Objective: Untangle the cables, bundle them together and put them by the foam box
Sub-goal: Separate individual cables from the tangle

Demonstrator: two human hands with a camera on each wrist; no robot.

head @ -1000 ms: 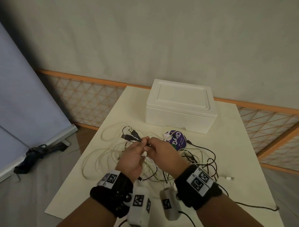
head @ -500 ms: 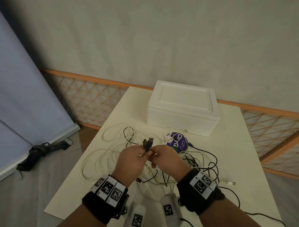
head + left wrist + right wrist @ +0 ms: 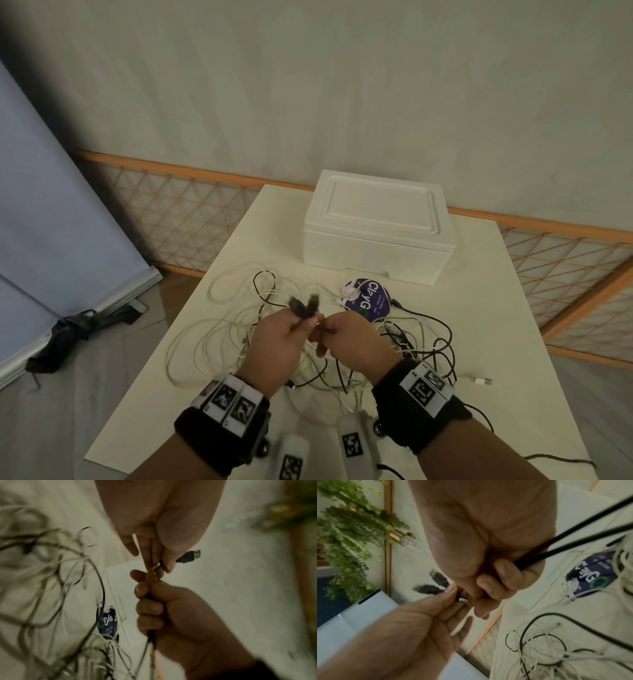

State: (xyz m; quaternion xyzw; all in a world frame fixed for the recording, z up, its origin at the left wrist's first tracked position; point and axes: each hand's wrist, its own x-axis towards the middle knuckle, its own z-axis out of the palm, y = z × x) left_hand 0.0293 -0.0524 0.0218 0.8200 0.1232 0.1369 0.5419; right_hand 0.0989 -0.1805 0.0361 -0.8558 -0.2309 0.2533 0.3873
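Observation:
A tangle of white and black cables (image 3: 394, 346) lies on the cream table (image 3: 513, 325), in front of the white foam box (image 3: 376, 233). Both hands are raised together above the tangle. My left hand (image 3: 303, 322) pinches black cable ends just behind two dark USB plugs (image 3: 303, 305), which stick up, blurred. In the left wrist view one USB plug (image 3: 190, 556) pokes out past the thumb. My right hand (image 3: 323, 330) grips the same black cables (image 3: 573, 543) in curled fingers, right beside the left fingertips (image 3: 452, 589).
A round purple disc (image 3: 366, 298) with white lettering lies between the tangle and the foam box, with cable ends on it. One white plug (image 3: 481, 381) lies at the right. A black cable (image 3: 555, 459) trails off the near right edge. A lattice railing (image 3: 178, 212) runs behind the table.
The left hand has turned the black plugs from pointing left to pointing up. Both hands stay close together above the tangle.

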